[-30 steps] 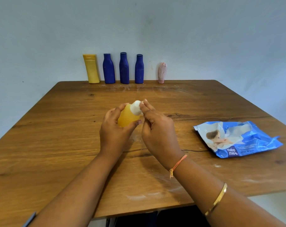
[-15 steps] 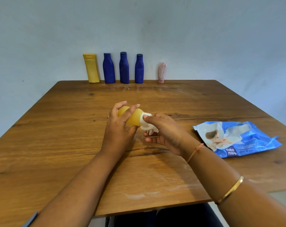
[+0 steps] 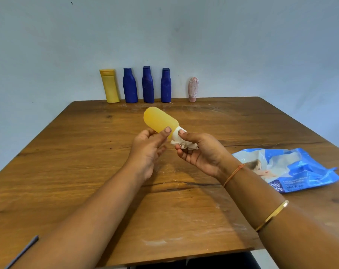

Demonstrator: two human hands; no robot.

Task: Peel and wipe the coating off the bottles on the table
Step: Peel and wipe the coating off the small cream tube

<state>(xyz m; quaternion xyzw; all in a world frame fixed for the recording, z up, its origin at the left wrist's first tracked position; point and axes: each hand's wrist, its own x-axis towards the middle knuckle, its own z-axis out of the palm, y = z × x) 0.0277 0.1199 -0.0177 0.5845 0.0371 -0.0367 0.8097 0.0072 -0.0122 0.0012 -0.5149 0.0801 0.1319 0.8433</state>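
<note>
Above the middle of the counter [image 3: 67,171], the left hand [image 3: 148,150] pinches the yellow bottle [image 3: 160,120] low on its body between thumb and fingers. Just beside it, the right hand [image 3: 200,152] curls round a crumpled white wipe [image 3: 184,145] pressed on the cap end. The bottle's long axis runs from the right hand up and away leftward, base farthest, so wiping probably follows that line. Beyond, a row of five bottles [image 3: 148,84] stands at the far edge.

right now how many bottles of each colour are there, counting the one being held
blue bottles: 3
yellow bottles: 2, one in the left hand
pink bottle: 1
total: 6
</note>
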